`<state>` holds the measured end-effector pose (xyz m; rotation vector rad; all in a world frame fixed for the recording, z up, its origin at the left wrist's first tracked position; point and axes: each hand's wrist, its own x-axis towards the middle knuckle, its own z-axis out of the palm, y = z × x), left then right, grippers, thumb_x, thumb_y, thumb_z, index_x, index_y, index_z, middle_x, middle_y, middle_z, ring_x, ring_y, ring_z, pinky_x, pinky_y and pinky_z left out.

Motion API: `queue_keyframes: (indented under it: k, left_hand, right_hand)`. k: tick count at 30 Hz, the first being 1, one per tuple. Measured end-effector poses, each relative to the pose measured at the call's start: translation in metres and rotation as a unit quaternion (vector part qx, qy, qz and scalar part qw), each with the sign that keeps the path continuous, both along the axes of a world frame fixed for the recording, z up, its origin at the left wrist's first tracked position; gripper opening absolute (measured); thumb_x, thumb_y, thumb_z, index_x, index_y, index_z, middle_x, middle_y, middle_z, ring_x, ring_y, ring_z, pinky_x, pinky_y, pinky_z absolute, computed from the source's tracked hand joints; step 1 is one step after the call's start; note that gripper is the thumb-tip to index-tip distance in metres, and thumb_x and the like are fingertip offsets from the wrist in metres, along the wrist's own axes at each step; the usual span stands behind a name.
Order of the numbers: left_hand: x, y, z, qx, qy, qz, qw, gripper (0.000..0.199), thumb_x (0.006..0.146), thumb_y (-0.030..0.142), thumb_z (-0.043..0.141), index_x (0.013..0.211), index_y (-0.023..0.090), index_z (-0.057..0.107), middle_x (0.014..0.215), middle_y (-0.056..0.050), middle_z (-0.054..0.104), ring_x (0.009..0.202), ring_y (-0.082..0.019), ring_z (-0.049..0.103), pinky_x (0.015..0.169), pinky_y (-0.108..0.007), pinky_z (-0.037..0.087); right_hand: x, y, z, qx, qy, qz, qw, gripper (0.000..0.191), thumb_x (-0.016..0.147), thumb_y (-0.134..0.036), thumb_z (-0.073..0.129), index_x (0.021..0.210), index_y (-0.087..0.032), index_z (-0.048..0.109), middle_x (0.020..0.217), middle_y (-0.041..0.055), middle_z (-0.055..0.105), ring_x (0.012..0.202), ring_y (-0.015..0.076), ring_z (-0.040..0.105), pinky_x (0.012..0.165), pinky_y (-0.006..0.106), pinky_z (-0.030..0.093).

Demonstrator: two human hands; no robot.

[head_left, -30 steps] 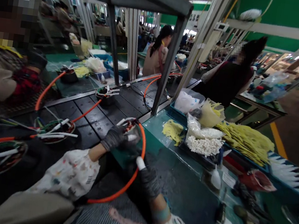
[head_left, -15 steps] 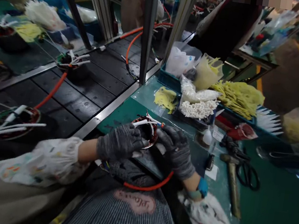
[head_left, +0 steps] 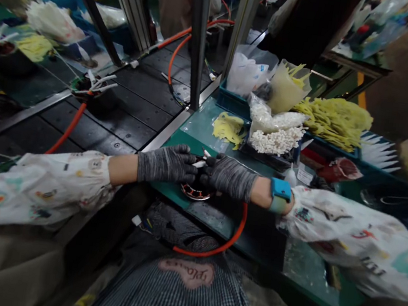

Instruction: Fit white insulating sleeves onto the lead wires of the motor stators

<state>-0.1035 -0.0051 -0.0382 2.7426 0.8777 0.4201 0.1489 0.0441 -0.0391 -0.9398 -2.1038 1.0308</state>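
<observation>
A round wire-wound part (head_left: 197,192) with a dark centre stands on the green bench mat in front of me. Short white sleeves (head_left: 199,163) show above it, between my fingers. My left hand (head_left: 167,164), in a grey knit glove, curls over the part's left side. From the right, my right hand (head_left: 230,176), gloved alike, closes on its far right side. The fingertips of both hands nearly meet, and what exactly they pinch is hidden. An orange-red sleeved cable (head_left: 229,242) curves from the right of the part down over my apron.
Behind the part lie yellow pieces (head_left: 229,128), a tray of small white pieces (head_left: 277,139) and blue bins with bags. Left, beyond a metal rail, similar wound parts (head_left: 94,84) with orange cables sit on a dark slatted conveyor. A metal post (head_left: 197,40) rises behind the bench.
Both hands have moved to the far side of the part, uncovering its near rim. My right forearm has swung up and now covers the hammer and scissors at the right.
</observation>
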Motion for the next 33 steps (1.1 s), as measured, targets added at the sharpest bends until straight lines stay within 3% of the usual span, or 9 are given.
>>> queue_keyframes:
  k: [4, 8, 12, 15, 18, 21, 25, 28, 33]
  left_hand:
    - [-0.011, -0.002, -0.009, 0.026, -0.007, -0.003, 1.0, 0.035, 0.1, 0.007, 0.065, 0.099, 0.037, 0.082, 0.123, 0.008, 0.089, 0.116, -0.019, 0.08, 0.12, -0.038, 0.056]
    - [-0.014, -0.008, -0.006, 0.016, 0.028, 0.014, 0.999, 0.036, 0.101, 0.011, 0.062, 0.104, 0.038, 0.085, 0.126, 0.004, 0.088, 0.117, -0.024, 0.077, 0.117, -0.043, 0.055]
    - [0.002, -0.004, 0.02, -0.038, 0.043, 0.007, 0.998, 0.012, 0.1, 0.04, 0.076, 0.103, 0.036, 0.087, 0.113, -0.002, 0.087, 0.116, -0.032, 0.074, 0.119, -0.052, 0.051]
    - [0.029, 0.02, 0.035, -0.038, 0.032, 0.024, 0.998, 0.035, 0.101, 0.061, 0.077, 0.117, 0.032, 0.087, 0.114, -0.007, 0.086, 0.116, -0.034, 0.072, 0.12, -0.055, 0.049]
    - [0.065, 0.056, 0.034, -0.081, 0.021, 0.096, 0.992, 0.044, 0.107, 0.058, 0.066, 0.132, 0.024, 0.082, 0.119, -0.01, 0.085, 0.118, -0.035, 0.073, 0.118, -0.055, 0.051]
    - [0.097, 0.081, 0.027, -0.243, -0.024, 0.105, 0.964, 0.039, 0.102, 0.05, 0.074, 0.129, 0.024, 0.079, 0.102, -0.003, 0.084, 0.1, -0.027, 0.078, 0.1, -0.04, 0.06]
    - [0.108, 0.069, 0.023, -0.346, -0.19, 0.129, 0.91, 0.054, 0.096, 0.042, 0.082, 0.143, 0.02, 0.067, 0.102, -0.004, 0.083, 0.083, -0.022, 0.077, 0.076, -0.034, 0.063]
    - [0.101, 0.038, 0.021, -0.207, -0.224, 0.121, 0.945, 0.028, 0.103, 0.04, 0.078, 0.124, 0.021, 0.074, 0.108, -0.006, 0.084, 0.096, -0.024, 0.08, 0.103, -0.047, 0.064]
    - [0.093, -0.002, 0.014, -0.02, -0.118, 0.07, 0.99, 0.011, 0.109, 0.033, 0.071, 0.108, 0.028, 0.081, 0.115, -0.002, 0.085, 0.127, -0.027, 0.076, 0.138, -0.058, 0.033]
  right_hand:
    - [0.025, -0.013, -0.006, 0.064, -0.075, 0.118, 0.988, 0.028, 0.08, -0.013, 0.09, 0.068, -0.03, 0.073, 0.087, -0.0068, 0.088, 0.103, 0.0221, 0.081, 0.116, 0.045, 0.06]
    - [0.058, -0.029, -0.024, 0.14, -0.151, 0.115, 0.972, 0.02, 0.096, -0.018, 0.08, 0.094, -0.037, 0.085, 0.119, -0.0055, 0.092, 0.12, 0.0253, 0.078, 0.119, 0.049, 0.056]
    - [0.072, -0.07, -0.057, 0.246, -0.157, 0.029, 0.956, 0.037, 0.105, -0.018, 0.075, 0.129, -0.045, 0.084, 0.143, -0.0051, 0.086, 0.135, 0.0256, 0.073, 0.118, 0.05, 0.054]
    - [0.068, -0.105, -0.073, 0.336, -0.093, -0.12, 0.93, 0.039, 0.108, -0.02, 0.076, 0.141, -0.04, 0.08, 0.147, 0.0028, 0.083, 0.136, 0.0277, 0.073, 0.12, 0.052, 0.055]
    - [0.066, -0.131, -0.071, 0.287, -0.046, -0.249, 0.924, 0.044, 0.111, -0.024, 0.07, 0.153, -0.036, 0.073, 0.155, 0.0101, 0.074, 0.143, 0.0315, 0.07, 0.12, 0.055, 0.059]
    - [0.072, -0.149, -0.06, 0.249, -0.003, -0.305, 0.919, 0.043, 0.112, -0.027, 0.068, 0.154, -0.035, 0.071, 0.151, 0.0118, 0.073, 0.139, 0.032, 0.072, 0.114, 0.055, 0.064]
    - [0.081, -0.163, -0.051, 0.204, 0.055, -0.336, 0.918, 0.035, 0.11, -0.024, 0.072, 0.144, -0.034, 0.075, 0.134, 0.0079, 0.082, 0.123, 0.0282, 0.08, 0.106, 0.049, 0.069]
    - [0.08, -0.161, -0.045, 0.091, 0.126, -0.353, 0.923, 0.032, 0.11, -0.031, 0.073, 0.142, -0.032, 0.076, 0.132, 0.0071, 0.085, 0.118, 0.0278, 0.083, 0.104, 0.048, 0.071]
    - [0.069, -0.146, -0.024, -0.049, 0.228, -0.289, 0.928, 0.029, 0.103, -0.05, 0.079, 0.122, -0.028, 0.083, 0.124, 0.0079, 0.088, 0.112, 0.0296, 0.085, 0.099, 0.046, 0.072]
